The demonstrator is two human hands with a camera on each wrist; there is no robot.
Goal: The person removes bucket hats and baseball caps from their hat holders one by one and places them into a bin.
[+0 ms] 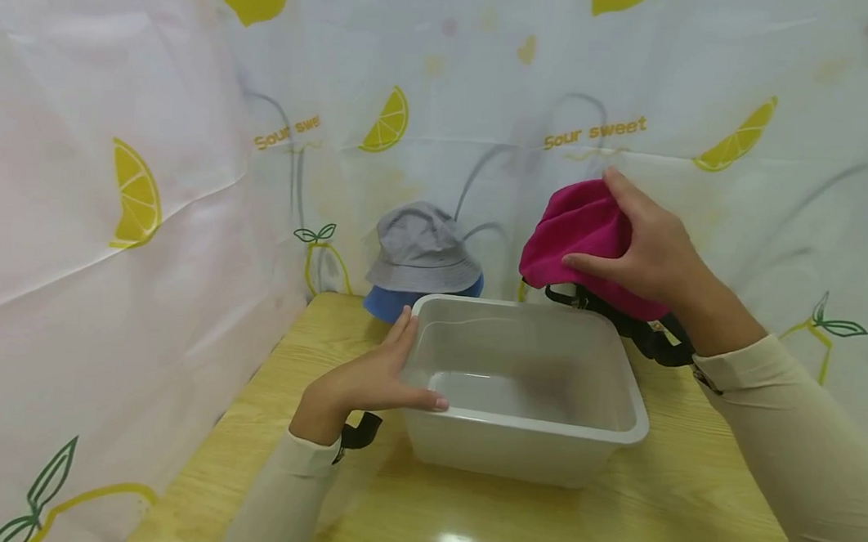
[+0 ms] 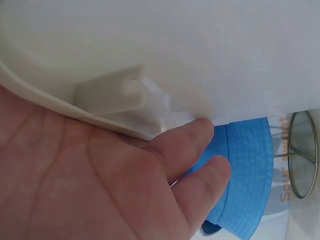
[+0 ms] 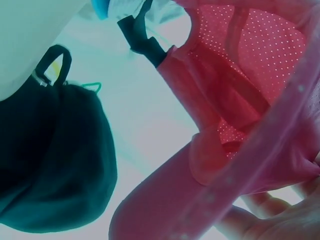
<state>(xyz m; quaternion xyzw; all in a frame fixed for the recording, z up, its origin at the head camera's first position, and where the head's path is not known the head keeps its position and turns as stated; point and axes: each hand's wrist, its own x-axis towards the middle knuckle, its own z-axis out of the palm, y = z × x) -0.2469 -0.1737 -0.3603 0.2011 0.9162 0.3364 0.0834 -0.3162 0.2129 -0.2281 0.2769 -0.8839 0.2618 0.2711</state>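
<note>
Fingers of the left hand point(image 1: 369, 378) gripped a pale bin point(image 1: 505, 451) by its left rim; the right hand point(image 1: 659, 250) pinched a pink cap point(image 1: 576, 229) up near the bin's far right corner. Over behind, a gray hat point(image 1: 424, 239) topped a blue hat point(image 1: 388, 303).

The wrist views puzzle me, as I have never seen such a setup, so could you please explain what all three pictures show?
There is no machine: these are a person's bare hands. The wide picture comes from a camera worn on the head, the other two from cameras on each wrist. On the wooden table stands a plastic bin, which the left hand touches. Behind it, a grey hat sits atop a blue hat. The right hand holds a pink cap. The right wrist view also shows a dark cloth item.
</note>
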